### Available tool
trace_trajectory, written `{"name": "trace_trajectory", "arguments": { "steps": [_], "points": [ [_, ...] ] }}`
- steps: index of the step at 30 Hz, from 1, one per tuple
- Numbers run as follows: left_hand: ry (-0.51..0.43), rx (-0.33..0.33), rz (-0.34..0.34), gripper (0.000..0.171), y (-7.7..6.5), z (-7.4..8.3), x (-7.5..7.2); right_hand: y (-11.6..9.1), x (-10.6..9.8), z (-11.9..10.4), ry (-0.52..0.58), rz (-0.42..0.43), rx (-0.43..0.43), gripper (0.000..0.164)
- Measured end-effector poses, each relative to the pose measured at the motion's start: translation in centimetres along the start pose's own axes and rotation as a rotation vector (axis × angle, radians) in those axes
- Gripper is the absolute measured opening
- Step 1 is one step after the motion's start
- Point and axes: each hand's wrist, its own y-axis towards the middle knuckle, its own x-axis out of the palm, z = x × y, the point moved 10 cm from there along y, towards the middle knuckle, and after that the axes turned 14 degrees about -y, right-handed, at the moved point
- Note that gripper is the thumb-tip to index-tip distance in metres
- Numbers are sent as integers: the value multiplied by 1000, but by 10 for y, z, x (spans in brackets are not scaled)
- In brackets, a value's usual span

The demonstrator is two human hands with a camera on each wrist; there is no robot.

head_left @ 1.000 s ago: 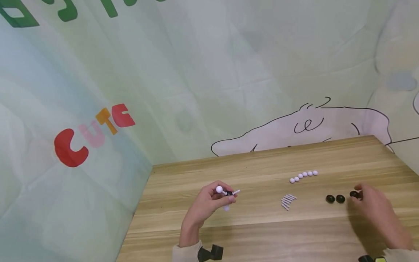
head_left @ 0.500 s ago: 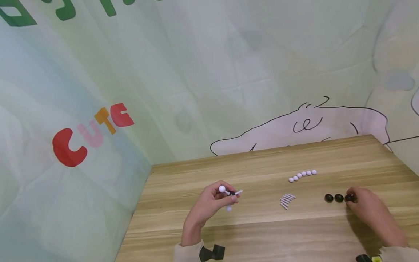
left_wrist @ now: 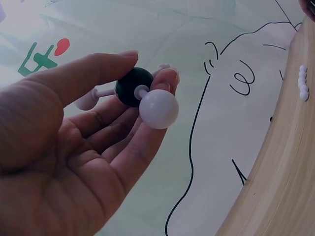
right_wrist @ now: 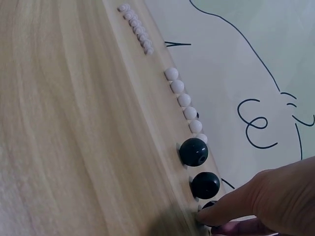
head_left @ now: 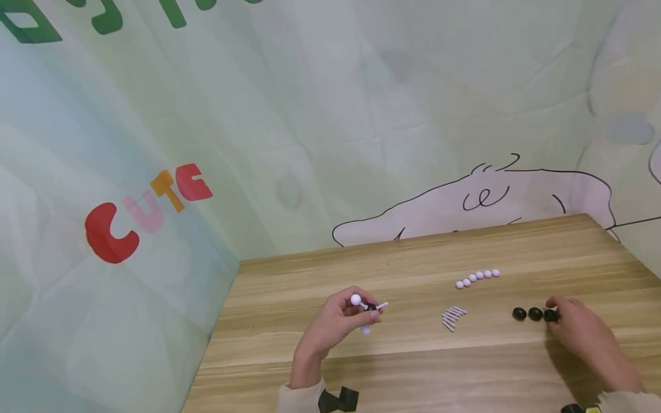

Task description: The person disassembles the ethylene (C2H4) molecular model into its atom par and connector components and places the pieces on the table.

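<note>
My left hand point(head_left: 335, 318), raised over the table, pinches the black ball point(left_wrist: 129, 91) of a ball-and-stick molecular model between thumb and fingers. A white ball point(left_wrist: 159, 109) is joined to that ball by a short peg, and a second white ball point(left_wrist: 86, 101) shows on the other side. One bare white peg point(head_left: 383, 306) points to the right. On the table at the right, my right hand point(head_left: 586, 330) grips a loose black ball point(head_left: 551, 315) with thumb and fingers. Two more black balls point(right_wrist: 205, 185) lie in line beside it.
Behind the black balls, several small white balls point(head_left: 479, 275) form a slanting row. Nearer the middle of the wooden table point(head_left: 413, 373) lies a fan of several white connector pegs point(head_left: 453, 318). A printed backdrop point(head_left: 310, 143) rises at the table's far and left edges.
My right hand has slid its black ball left, up close to the other two. My left hand has drifted slightly right with the model still in its grip.
</note>
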Motion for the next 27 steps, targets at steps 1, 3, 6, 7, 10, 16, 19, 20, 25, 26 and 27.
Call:
{"name": "trace_trajectory", "arguments": {
  "steps": [1, 3, 6, 7, 10, 16, 19, 20, 25, 26, 27],
  "points": [
    [6, 2, -1, 25, 0, 0, 0, 0, 0, 1, 0, 0, 0, 44],
    [20, 6, -6, 25, 0, 0, 1, 0, 1, 2, 2, -10, 5, 47],
    [38, 8, -26, 25, 0, 1, 4, -1, 1, 2, -2, -33, 11, 49],
    [39, 7, -34, 25, 0, 1, 5, -2, -1, 2, -4, -40, 13, 50],
    [36, 17, -66, 25, 0, 0, 9, -2, -7, 1, -6, -46, 33, 51],
    [-17, 40, -90, 30, 0, 3, 15, -4, -45, -32, 89, 64, -10, 43],
    [-69, 40, -85, 33, 1, 4, 18, -11, -73, -69, 215, 186, -88, 33],
    [-80, 44, -84, 33, 1, 5, 19, -14, -81, -82, 260, 226, -122, 30],
    [-78, 103, -128, 27, 3, 10, 31, -28, -102, -143, 434, 305, -281, 24],
    [-71, 113, -141, 26, 4, 10, 34, -30, -103, -152, 455, 299, -303, 24],
    [-64, 121, -151, 25, 4, 10, 37, -32, -104, -160, 471, 289, -318, 24]
  ]
}}
